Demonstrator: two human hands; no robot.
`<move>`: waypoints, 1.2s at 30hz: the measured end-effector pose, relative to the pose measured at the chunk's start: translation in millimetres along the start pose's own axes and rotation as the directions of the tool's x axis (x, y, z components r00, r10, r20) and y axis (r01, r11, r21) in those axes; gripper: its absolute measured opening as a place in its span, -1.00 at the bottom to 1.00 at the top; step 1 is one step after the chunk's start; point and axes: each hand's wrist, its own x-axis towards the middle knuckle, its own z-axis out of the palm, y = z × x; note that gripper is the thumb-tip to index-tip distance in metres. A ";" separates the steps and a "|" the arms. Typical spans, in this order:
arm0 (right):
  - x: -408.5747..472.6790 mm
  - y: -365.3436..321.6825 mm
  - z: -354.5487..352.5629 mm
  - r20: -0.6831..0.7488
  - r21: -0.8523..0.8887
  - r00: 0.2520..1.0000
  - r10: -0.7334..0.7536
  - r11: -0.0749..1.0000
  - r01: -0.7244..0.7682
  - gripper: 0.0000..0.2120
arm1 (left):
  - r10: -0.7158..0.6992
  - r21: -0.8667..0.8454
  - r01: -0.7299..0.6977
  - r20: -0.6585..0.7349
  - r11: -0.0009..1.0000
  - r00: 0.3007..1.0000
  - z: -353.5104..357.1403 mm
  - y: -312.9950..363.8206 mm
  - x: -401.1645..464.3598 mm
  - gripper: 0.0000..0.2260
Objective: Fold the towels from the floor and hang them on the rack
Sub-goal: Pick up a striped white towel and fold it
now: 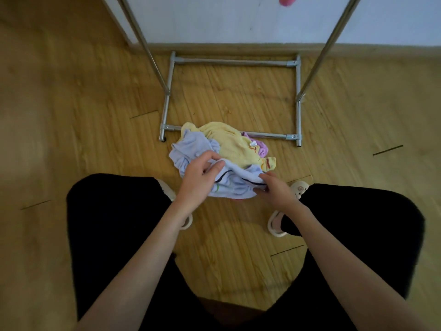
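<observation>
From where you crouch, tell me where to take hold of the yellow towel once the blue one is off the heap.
Probably grip the yellow towel at its striped hem by the near right corner, coming from above on the right hand side. That edge lies exposed on the floor, while the left part sits under the light blue towel, which both hands grip, left hand included.

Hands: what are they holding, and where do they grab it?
Both hold the blue towel by its near edge with the dark stripe. The left hand pinches the left part, the right hand the right end. It still lies on the pile.
</observation>
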 end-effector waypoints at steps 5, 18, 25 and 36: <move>-40.9 -36.2 -43.0 -0.080 0.061 0.996 -0.048 0.997 0.053 -0.84 | 0.023 -0.131 -0.029 -0.053 0.991 0.998 -38.9 48.4 -33.0 -0.90; -114.3 -121.1 -118.1 -0.269 0.186 0.940 -0.210 0.946 0.265 -0.83 | -0.076 -0.412 -0.037 -0.253 0.910 0.965 -91.6 139.4 -79.9 -0.92; -143.5 -147.4 -148.3 -0.204 0.498 0.964 -0.172 0.830 0.253 -0.83 | -0.104 -0.448 -0.045 -0.304 0.893 0.947 -115.1 162.1 -95.2 -0.88; -157.8 -173.6 -173.0 -0.352 0.581 0.931 -0.099 0.756 0.301 -0.77 | -0.085 -0.454 -0.057 -0.286 0.889 0.955 -138.7 195.0 -114.7 -0.93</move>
